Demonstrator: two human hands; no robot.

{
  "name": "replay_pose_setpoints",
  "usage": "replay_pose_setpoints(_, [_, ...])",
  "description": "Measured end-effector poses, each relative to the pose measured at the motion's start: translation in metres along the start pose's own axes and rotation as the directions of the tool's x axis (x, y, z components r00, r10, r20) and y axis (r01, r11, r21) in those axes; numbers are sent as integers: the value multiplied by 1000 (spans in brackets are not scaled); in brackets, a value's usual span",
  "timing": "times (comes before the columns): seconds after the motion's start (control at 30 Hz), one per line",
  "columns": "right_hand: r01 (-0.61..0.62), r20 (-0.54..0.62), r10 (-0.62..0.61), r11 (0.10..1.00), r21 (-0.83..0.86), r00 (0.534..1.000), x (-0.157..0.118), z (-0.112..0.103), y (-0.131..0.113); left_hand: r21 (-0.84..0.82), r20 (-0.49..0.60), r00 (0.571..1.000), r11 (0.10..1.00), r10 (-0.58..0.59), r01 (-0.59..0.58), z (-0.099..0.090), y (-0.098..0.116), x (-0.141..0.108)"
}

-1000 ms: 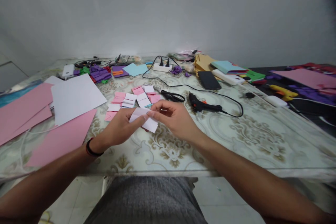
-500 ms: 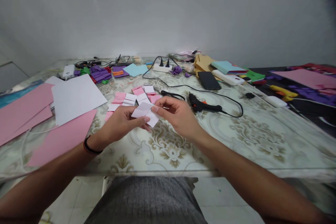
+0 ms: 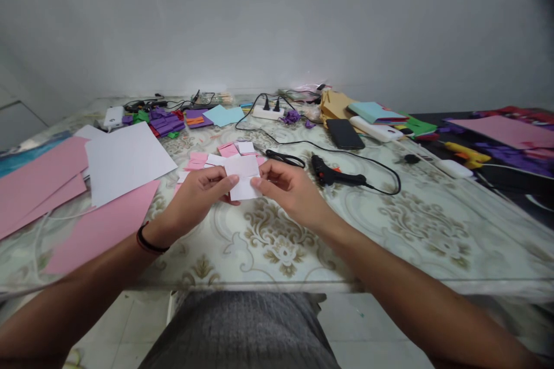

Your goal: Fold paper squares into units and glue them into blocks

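Observation:
A small white piece of paper [image 3: 243, 176] with a crease across it is pinched between my two hands above the table. My left hand [image 3: 201, 193] grips its left edge, thumb on top. On the opposite edge, my right hand [image 3: 292, 189] holds it between thumb and fingers. Just behind the hands lie small folded pink papers [image 3: 198, 160] and white ones [image 3: 246, 148], partly hidden by the held paper and the fingers. A pair of black-handled scissors [image 3: 284, 157] lies beyond my right hand.
A black hot glue gun [image 3: 337, 174] lies to the right, its cord looping toward a power strip [image 3: 268, 112]. White sheets [image 3: 127, 161] and pink sheets [image 3: 104, 230] cover the left. A phone [image 3: 345, 134], coloured papers and a yellow glue gun [image 3: 467, 154] are farther right.
The white paper has turned from a slanted position to nearly upright and square to me. Both thumbs now press near its middle crease from either side.

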State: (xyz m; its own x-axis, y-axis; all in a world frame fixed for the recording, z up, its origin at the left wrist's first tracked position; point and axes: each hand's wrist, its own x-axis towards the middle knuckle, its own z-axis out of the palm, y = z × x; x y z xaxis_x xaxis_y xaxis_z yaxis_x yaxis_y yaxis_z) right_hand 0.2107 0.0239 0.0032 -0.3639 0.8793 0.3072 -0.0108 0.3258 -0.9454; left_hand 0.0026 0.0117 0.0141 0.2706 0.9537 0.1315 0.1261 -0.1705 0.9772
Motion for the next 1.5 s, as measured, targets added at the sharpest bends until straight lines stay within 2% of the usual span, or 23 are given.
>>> replay_pose_setpoints(0.13, [-43, 46, 44, 999, -30, 998, -1, -1, 2, 210, 4, 997, 975, 76, -75, 0, 9, -1])
replay_pose_setpoints(0.27, [-63, 43, 65, 996, -62, 997, -1, -1, 4, 305, 10, 990, 942, 144, -140, 0, 13, -2])
replay_pose_setpoints(0.4, [-50, 31, 53, 994, -94, 998, -2, 1, 2, 371, -1, 989, 919, 146, -135, 0, 10, -5])
replay_pose_setpoints(0.57, [-15, -22, 13, 995, -96, 1000, -2, 2, 1, 264, -4, 994, 959, 105, -100, 1, 6, -4])
replay_pose_setpoints(0.7, [2, -69, -3, 1000, -18, 998, -1, 0, 2, 111, 32, 999, 994, 17, -21, 2, 5, -2])
replay_pose_setpoints(0.77, [7, -60, -7, 1000, 8, 998, -1, -1, 1, 89, 12, 1000, 996, 7, -8, 2, 5, -1])
replay_pose_setpoints(0.87, [-7, 51, 10, 999, -48, 999, -1, -1, -3, 105, -78, 995, 993, 56, -48, 1, 5, -1])
replay_pose_setpoints(0.97, [15, 132, -1, 994, -108, 991, -1, 0, -6, 179, -95, 988, 978, 126, -108, -1, 7, -2])
replay_pose_setpoints(1.07, [25, 99, -14, 994, -111, 995, -1, -1, -7, 242, -55, 982, 957, 179, -161, 0, 10, -3])
replay_pose_setpoints(1.27, [50, 33, -46, 989, -142, 998, -2, -2, -2, 250, -29, 980, 950, 198, -185, 0, 13, -6])
replay_pose_setpoints(1.4, [134, 7, -135, 973, -187, 991, -4, 1, -3, 264, -21, 975, 942, 221, -207, -1, 12, -7])
replay_pose_setpoints(1.5, [218, -16, -228, 949, -228, 974, -6, 3, -4, 279, -34, 950, 916, 310, -289, -1, 10, -7])
